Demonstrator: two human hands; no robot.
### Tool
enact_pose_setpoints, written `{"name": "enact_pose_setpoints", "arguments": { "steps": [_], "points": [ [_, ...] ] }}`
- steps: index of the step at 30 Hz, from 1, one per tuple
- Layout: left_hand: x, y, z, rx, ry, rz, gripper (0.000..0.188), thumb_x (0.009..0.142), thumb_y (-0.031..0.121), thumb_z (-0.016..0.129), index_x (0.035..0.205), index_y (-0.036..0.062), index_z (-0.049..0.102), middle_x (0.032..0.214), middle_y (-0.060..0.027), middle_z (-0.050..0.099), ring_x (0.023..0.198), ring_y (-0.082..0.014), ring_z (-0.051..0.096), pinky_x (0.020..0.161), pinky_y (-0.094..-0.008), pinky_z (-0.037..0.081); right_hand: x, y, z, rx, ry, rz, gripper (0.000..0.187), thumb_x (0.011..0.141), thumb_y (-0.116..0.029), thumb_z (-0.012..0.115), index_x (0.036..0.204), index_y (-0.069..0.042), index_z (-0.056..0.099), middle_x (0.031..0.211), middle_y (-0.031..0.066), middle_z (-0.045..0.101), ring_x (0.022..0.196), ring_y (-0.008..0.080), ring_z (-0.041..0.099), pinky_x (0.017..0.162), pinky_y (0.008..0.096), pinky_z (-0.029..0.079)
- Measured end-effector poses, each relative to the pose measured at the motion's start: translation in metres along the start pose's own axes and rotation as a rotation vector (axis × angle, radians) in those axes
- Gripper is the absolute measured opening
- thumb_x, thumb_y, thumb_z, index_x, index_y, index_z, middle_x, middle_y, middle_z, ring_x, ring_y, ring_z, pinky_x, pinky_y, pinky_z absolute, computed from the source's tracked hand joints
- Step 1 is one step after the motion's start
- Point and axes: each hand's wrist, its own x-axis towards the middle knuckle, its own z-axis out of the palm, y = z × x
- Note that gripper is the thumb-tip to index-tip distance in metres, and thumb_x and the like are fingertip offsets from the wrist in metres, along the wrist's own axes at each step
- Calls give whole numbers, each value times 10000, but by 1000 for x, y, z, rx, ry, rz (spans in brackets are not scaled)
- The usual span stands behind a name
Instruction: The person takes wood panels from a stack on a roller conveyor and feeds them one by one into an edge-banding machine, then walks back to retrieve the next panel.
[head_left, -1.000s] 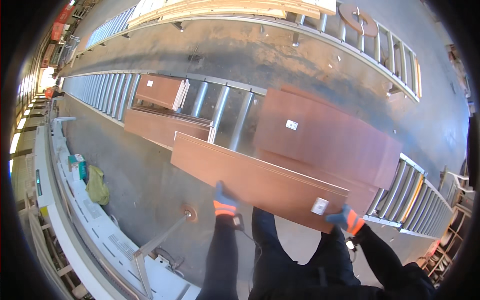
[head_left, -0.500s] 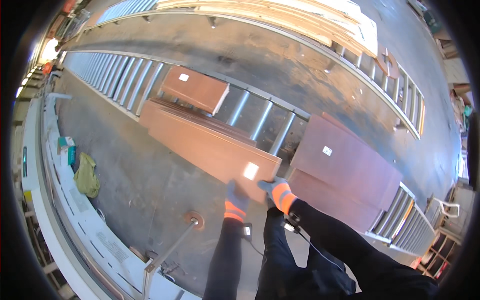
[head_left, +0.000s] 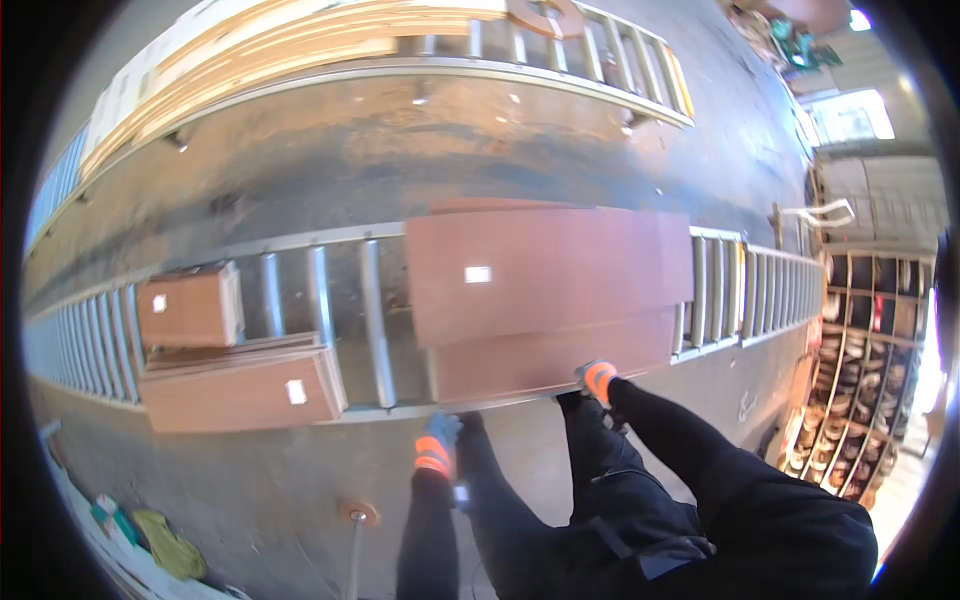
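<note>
My hands wear grey gloves with orange bands. My right hand is at the front edge of a lower brown panel; its fingers are smeared, so I cannot tell whether it grips. My left hand sits just below that panel's near left corner, fingers loosely stretched forward, with nothing visible in it. Over the lower panel lies a wider brown panel with a small white label. These panels rest on a roller conveyor.
Further left on the rollers stand a small brown panel stack and a longer one. Beyond runs a second conveyor carrying pale wood strips. A round-based stand and a green cloth lie near left; shelving stands right.
Both hands have let go of the labelled panel on the left stack and moved to the right-hand panels. My view has turned right.
</note>
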Motion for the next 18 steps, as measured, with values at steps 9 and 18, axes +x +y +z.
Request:
{"name": "enact_pose_setpoints", "arguments": {
  "steps": [9, 18],
  "points": [
    [164, 146, 20, 857, 298, 712, 499, 897, 242, 621, 1305, -3, 472, 1282, -85, 528, 1187, -218, 471, 1041, -351, 343, 52, 252, -96, 802, 73, 761, 290, 868, -338, 599, 862, -54, 659, 717, 93, 674, 590, 231, 645, 506, 381, 479],
    [194, 146, 72, 643, 251, 312, 665, 947, 536, 397, 1422, 71, 370, 1434, -43, 422, 1297, -236, 408, 1097, -341, 281, 126, 430, -168, 768, 494, 746, 1017, 737, -579, 687, 1418, 43, 258, 1471, 228, 306, 1370, 344, 296, 1078, 424, 328]
  ]
}}
